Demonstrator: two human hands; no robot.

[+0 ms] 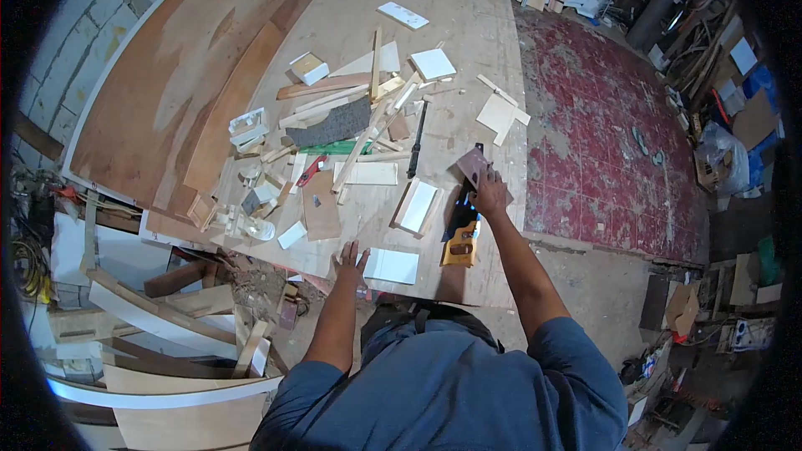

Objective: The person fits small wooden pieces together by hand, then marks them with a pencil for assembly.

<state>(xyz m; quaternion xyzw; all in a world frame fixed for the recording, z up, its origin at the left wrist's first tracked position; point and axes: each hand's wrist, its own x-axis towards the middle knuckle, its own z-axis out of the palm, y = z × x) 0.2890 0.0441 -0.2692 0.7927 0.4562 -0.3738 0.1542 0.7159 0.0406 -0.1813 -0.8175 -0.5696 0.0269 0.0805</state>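
In the head view, a long plywood tabletop [468, 50] is seen, pale and scuffed, littered with offcuts. At 3 o'clock of its near end, the right hand [491, 194] is laid on a small reddish-brown piece [472, 164], flat and roughly square; its fingers are closed over the near edge, so the piece is held against the board. Whether it is wood or an abrasive sheet cannot be told. Just below, at 6 o'clock of that hand, a hand saw [460, 238] is laid flat, with a tan wooden handle and a dark blade.

The left hand [351, 260] is pressed flat at the near edge, fingers spread wide and holding nothing, just beside a white rectangular panel [393, 266] at its 3 o'clock.

The step in hand is judged to be the seating or gripping of the reddish-brown piece beside the saw. A further move with it would call for a firm pinch, kept clear of the blade.

Towards 11 o'clock, thin pale slats, a coarse dark grey strip [327, 125] and a green strip [334, 149] are heaped together.
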